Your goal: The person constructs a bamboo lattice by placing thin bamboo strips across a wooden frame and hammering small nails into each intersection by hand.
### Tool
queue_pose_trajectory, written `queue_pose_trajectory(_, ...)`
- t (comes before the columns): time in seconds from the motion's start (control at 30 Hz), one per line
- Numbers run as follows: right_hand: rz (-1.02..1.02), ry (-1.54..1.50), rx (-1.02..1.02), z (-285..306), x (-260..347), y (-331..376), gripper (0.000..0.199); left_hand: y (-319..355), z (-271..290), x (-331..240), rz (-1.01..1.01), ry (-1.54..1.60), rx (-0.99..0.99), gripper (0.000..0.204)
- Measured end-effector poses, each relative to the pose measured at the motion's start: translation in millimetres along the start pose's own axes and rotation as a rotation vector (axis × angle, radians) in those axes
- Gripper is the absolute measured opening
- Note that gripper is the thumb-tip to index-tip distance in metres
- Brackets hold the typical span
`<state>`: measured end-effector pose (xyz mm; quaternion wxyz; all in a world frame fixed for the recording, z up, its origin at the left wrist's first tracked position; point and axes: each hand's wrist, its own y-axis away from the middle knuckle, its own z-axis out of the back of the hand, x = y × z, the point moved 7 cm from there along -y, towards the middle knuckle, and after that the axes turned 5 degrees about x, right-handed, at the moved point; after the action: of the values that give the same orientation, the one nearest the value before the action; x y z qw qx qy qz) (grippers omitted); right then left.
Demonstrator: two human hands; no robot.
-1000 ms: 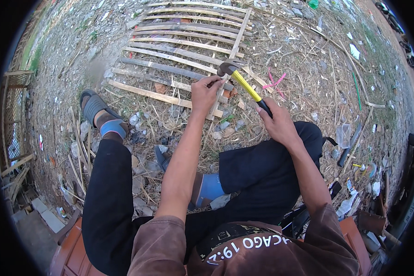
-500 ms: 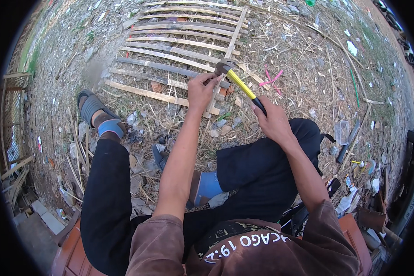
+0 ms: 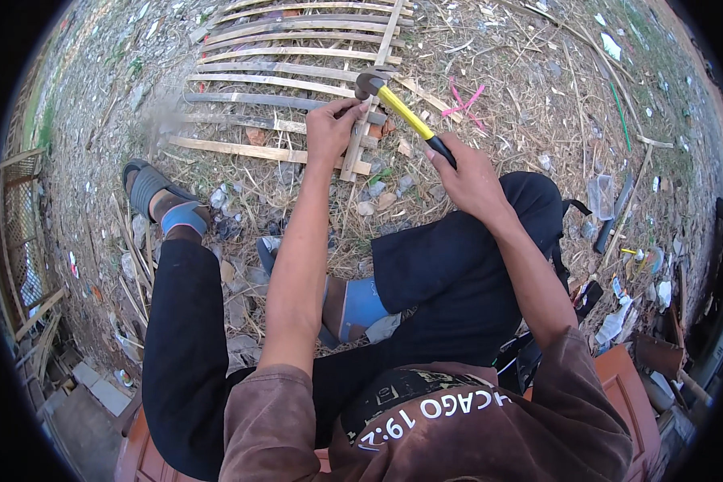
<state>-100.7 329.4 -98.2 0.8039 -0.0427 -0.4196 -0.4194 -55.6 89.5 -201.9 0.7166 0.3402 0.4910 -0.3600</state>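
My right hand point(image 3: 470, 178) is wrapped round the black grip of a claw hammer point(image 3: 406, 111) with a yellow shaft. The hammer's dark metal head is right above the fingertips of my left hand point(image 3: 329, 130). Those fingers are pinched together over a bamboo crosspiece point(image 3: 353, 157), near its close end; what they hold is too small to make out. The crosspiece lies over the right ends of several bamboo slats point(image 3: 253, 149), which run side by side as a frame on the ground. Whether the hammer touches anything is hidden.
Broken bricks point(image 3: 256, 136) lie under the slats. A pink ribbon point(image 3: 463, 104) is on the dry grass to the right. Further right are a clear plastic box point(image 3: 600, 198) and a long dark tool point(image 3: 614, 215). My sandalled foot point(image 3: 157, 191) is at the left.
The view has shifted, so the slats and both hands appear higher and slightly left. My left fingers stay pinched at the crosspiece, and the hammer head stays close above them.
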Motion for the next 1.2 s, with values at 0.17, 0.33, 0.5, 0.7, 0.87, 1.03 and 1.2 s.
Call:
queue_pose_trajectory(0.17,0.012,-0.02,-0.009,1.9,12.3,1.3,0.023,2.7,4.4,0.7,-0.09,-0.015,-0.037,0.027)
queue_pose_trajectory(0.33,0.034,0.044,-0.019,5.1,7.6,0.8,0.023,3.7,-1.3,-0.1,-0.072,-0.054,-0.038,0.027)
queue_pose_trajectory(0.5,0.131,-0.082,-0.123,23.3,33.4,1.4,0.023,9.2,4.3,-10.4,-0.236,-0.084,-0.082,0.021)
queue_pose_trajectory(0.7,0.058,0.093,-0.032,-1.0,4.6,4.2,0.02,9.1,-3.2,-17.6,-0.189,-0.104,-0.055,0.019)
queue_pose_trajectory(0.87,0.194,-0.095,-0.208,26.4,43.3,7.1,0.02,15.1,5.2,-21.2,-0.215,-0.142,-0.082,0.02)
queue_pose_trajectory(1.03,0.224,-0.006,-0.226,14.0,26.0,5.0,0.019,13.5,0.2,-24.0,-0.226,-0.126,-0.092,0.02)
queue_pose_trajectory(1.2,0.103,0.099,-0.102,15.2,26.6,-2.1,0.021,12.9,-2.5,-20.1,-0.194,-0.118,-0.077,0.022)
